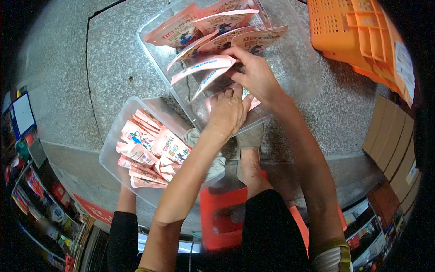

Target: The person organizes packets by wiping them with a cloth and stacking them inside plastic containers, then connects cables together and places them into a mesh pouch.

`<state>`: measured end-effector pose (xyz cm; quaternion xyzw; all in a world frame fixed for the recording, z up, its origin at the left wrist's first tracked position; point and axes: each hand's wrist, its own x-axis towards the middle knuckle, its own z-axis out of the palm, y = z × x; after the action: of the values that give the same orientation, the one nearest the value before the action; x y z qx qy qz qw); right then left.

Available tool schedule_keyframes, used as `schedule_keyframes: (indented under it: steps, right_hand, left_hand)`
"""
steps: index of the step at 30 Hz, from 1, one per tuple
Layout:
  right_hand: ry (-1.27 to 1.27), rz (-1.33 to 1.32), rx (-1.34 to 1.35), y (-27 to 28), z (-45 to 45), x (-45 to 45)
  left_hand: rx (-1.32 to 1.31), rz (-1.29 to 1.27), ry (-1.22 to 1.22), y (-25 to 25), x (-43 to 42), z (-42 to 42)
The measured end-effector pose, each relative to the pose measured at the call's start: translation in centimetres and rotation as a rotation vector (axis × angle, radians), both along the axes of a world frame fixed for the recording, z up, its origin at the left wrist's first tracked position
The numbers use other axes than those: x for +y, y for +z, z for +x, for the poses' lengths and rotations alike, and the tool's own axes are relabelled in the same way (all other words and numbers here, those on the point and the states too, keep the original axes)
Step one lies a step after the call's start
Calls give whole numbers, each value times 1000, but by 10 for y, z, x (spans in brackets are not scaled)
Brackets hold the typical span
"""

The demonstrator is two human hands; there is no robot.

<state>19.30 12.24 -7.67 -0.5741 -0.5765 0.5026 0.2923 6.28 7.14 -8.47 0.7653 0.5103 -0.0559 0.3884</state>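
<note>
My left hand lies over a pink pouch at the near end of a large clear plastic bin, fingers stretched across the pouch. Just above it, my right hand has its thumb and fingers closed at the edge of an upright pink pouch; part of that grip is hidden. More pink printed pouches stand in rows toward the bin's far end. At the lower left, a smaller clear bin holds several pink pouches packed together, partly behind my left forearm.
An orange perforated crate stands at the upper right. Folded cardboard lies along the right side. Beneath me is a red plastic stool. Stocked shelves line the lower left. My foot is close to the large bin.
</note>
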Motion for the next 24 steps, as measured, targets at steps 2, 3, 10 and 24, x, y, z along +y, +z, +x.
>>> schedule_keyframes:
  steps: [2,3,10,24]
  right_hand:
    - [-34,-10,-42,-4,0,0]
    - [-51,-16,-64,-7,0,-1]
    - [25,70,-189,-25,10,-6]
    - [233,550,-555,20,26,0]
  left_hand:
    - [-52,68,8,-10,-5,-1]
    - [-26,0,-4,-5,-1,0]
    - [22,-119,-17,5,4,3]
    - [15,-11,58,12,-1,4]
